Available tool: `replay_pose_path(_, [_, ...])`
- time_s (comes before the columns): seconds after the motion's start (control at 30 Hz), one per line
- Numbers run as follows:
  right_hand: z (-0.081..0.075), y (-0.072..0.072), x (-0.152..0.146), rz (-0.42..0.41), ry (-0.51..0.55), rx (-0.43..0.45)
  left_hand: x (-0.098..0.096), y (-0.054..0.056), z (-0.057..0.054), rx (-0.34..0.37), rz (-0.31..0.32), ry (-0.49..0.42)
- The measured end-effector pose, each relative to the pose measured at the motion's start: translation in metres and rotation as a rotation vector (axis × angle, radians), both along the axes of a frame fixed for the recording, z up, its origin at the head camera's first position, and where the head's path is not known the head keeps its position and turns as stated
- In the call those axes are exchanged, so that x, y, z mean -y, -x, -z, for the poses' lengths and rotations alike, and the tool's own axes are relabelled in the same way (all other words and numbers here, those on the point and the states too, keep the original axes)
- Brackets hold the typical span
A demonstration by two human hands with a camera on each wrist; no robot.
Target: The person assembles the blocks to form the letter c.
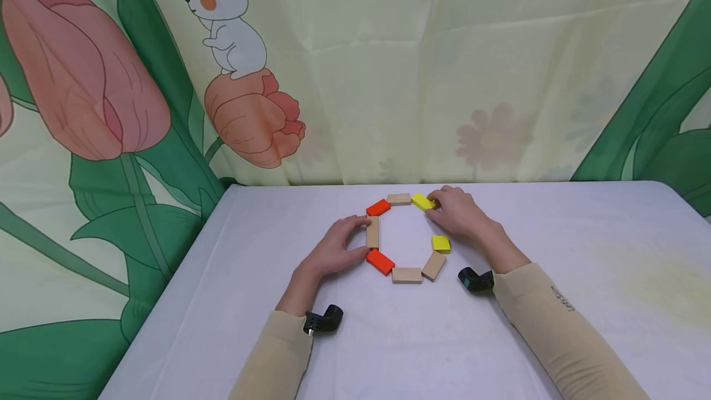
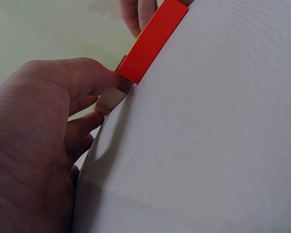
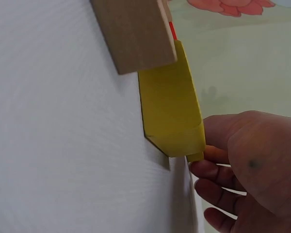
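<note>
Several wooden blocks lie in a ring on the white-covered table (image 1: 583, 233). My left hand (image 1: 336, 245) is at the ring's left side, thumb and fingers about the ends of an upright-running plain wooden block (image 1: 373, 232). The left wrist view shows its thumb tip beside the lower red block (image 2: 155, 41). On the far right of the ring, my right hand (image 1: 458, 212) pinches a yellow block (image 1: 423, 202); in the right wrist view most of it is hidden behind the second yellow block (image 3: 169, 102). That second yellow block (image 1: 441, 244) lies below the right hand, untouched.
A red block (image 1: 379, 207) and a plain block (image 1: 399, 199) form the ring's far side. Two plain blocks, one at the bottom (image 1: 407, 275) and one slanted (image 1: 434, 266), close its near side. A printed curtain (image 1: 378, 79) hangs behind the table's back edge.
</note>
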State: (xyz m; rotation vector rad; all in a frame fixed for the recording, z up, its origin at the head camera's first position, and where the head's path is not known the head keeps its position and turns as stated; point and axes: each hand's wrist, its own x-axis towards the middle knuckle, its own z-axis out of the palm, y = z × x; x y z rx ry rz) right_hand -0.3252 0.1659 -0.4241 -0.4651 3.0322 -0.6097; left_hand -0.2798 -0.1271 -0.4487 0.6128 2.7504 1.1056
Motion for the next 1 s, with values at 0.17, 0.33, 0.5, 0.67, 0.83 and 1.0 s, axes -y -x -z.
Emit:
replay_pose_path(0.17, [-0.0001, 0.0004, 0.0000, -0.017, 0.012, 0.004, 0.0008, 0.0010, 0.0005, -0.002, -0.009, 0.004])
replay_pose_path(0.33, [-0.0012, 0.0003, 0.0001, -0.025, 0.024, 0.022, 0.0018, 0.0015, 0.0012, 0.000, -0.008, 0.001])
replay_pose_path(0.5, [-0.0019, 0.0012, -0.0009, -0.037, 0.034, 0.019, 0.0019, 0.0030, 0.0017, -0.001, -0.010, 0.011])
replay_pose_path(0.67, [-0.0026, 0.0009, -0.0035, -0.045, 0.054, 0.017, -0.0003, 0.0039, 0.0011, 0.003, -0.010, 0.007])
replay_pose_path(0.83, [-0.0029, 0.0008, -0.0062, -0.041, 0.068, 0.038, -0.0025, 0.0044, 0.0004, 0.006, 0.003, 0.003])
replay_pose_path(1.0, [-0.0024, 0.0001, -0.0082, -0.036, 0.088, 0.068, -0.0023, 0.0038, 0.0015, -0.002, 0.010, -0.006])
